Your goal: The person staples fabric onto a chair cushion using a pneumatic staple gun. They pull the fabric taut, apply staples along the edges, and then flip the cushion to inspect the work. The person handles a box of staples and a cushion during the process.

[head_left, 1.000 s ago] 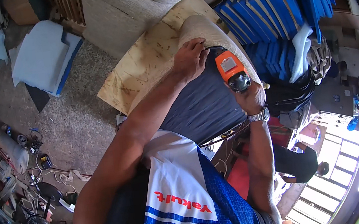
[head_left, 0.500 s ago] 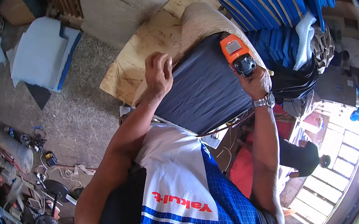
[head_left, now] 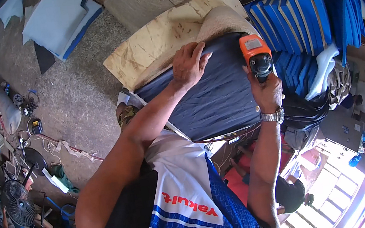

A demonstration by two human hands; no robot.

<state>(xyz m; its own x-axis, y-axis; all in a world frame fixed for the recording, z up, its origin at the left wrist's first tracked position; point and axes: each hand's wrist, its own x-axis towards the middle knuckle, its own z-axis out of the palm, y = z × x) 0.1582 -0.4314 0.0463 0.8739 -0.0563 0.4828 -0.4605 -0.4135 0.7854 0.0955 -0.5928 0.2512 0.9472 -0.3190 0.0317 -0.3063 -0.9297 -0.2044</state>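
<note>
Orange and black is the power tool [head_left: 255, 49] which I see in the head view, at the upper right corner of the dark cloth [head_left: 221, 95]. The right hand [head_left: 267, 92] is closed around it, just below its black end part, and a metal watch [head_left: 273, 115] sits on this wrist. The left hand [head_left: 188, 65] is over the upper left part of the cloth, its fingers partly bent and somewhat apart; I see nothing held in it. Whether its fingertips press on the cloth, I cannot tell. Beige fabric [head_left: 220, 22] curves along the far edge, and beyond it lies a wooden board [head_left: 138, 51]. To the right, blue panels [head_left: 290, 23] stand side by side.
</note>
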